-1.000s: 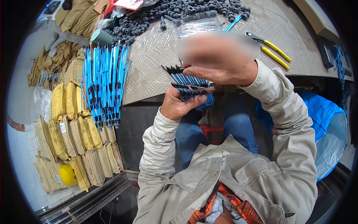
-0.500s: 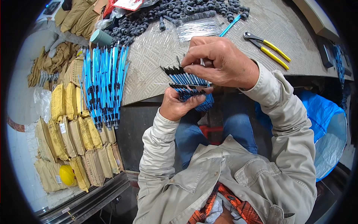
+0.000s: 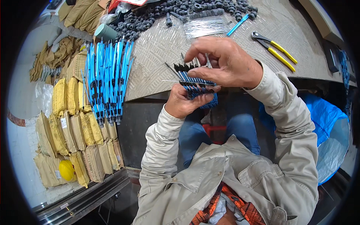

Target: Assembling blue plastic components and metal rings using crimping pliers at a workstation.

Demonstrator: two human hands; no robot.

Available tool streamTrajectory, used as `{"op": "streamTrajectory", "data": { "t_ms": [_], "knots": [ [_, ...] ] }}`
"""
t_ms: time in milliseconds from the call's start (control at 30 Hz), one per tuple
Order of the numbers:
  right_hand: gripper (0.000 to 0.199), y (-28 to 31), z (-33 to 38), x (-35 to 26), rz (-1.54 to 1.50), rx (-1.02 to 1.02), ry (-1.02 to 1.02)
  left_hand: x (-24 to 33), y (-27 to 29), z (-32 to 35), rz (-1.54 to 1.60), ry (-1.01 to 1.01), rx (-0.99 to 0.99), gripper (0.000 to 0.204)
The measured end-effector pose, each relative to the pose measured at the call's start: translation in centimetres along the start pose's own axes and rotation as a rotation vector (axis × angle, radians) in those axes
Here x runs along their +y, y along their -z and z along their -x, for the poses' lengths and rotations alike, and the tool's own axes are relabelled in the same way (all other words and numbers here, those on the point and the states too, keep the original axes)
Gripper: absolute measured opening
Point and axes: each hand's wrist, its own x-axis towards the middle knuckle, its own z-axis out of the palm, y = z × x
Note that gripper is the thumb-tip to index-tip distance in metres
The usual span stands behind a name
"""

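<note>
Left hand (image 3: 184, 102): grip wrapped around a bundle of blue rods (image 3: 198, 87) with black tips, held just off the near edge of the tabletop (image 3: 157, 67), near the middle of the view.
Right hand (image 3: 224, 64): hovers over the bundle's top, thumb and forefinger pinched narrow on a thin metal pin (image 3: 187, 81) that lies crosswise, pointing toward 9 o'clock.
Bundle: fanned out, black tips toward 10 o'clock, lower ends hidden under the left palm and fingers; it sits between the two hands, touching both.
Tabletop: grey, ridged sheet surface, curving from 9 o'clock up to 2 o'clock.
Finished row (image 3: 107, 80): many more blue rods with black bands laid side by side at 9 o'clock of the hands, overhanging the tabletop's edge.
Pliers (image 3: 275, 47): yellow handles, lying at 2 o'clock of the right hand, well apart from it.
Clear packet (image 3: 205, 26): thin metal pins inside, at 12 o'clock.
Black fittings (image 3: 157, 17): a loose heap along the far edge, from 11 to 12 o'clock.
Single blue rod (image 3: 237, 24): lies just beside the clear packet.
Sacks (image 3: 80, 127): tan and yellow, stacked on the floor at 8 o'clock.
Yellow helmet (image 3: 66, 170): resting among the sacks, lower left.
</note>
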Motion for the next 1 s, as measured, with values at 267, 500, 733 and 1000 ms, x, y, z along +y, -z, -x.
{"op": "streamTrajectory", "data": {
  "t_ms": [267,500,733,1000],
  "knots": [
    [0.009,-0.7,0.3,0.8,-0.138,0.023,0.068,0.6,-0.2,0.1,0.052,0.005,0.025,0.032],
    [0.010,-1.1,-0.1,0.4,-0.080,0.021,0.068,0.4,0.0,0.3,0.112,-0.001,0.039,0.030],
    [0.012,-1.3,-0.1,0.1,-0.061,0.053,0.014,0.5,-0.1,0.4,-0.024,-0.002,0.019,0.022],
    [0.014,-1.1,-0.7,-0.2,-0.022,-0.038,0.030,0.2,-0.1,0.3,-0.045,-0.009,0.002,0.022]
  ]
}}
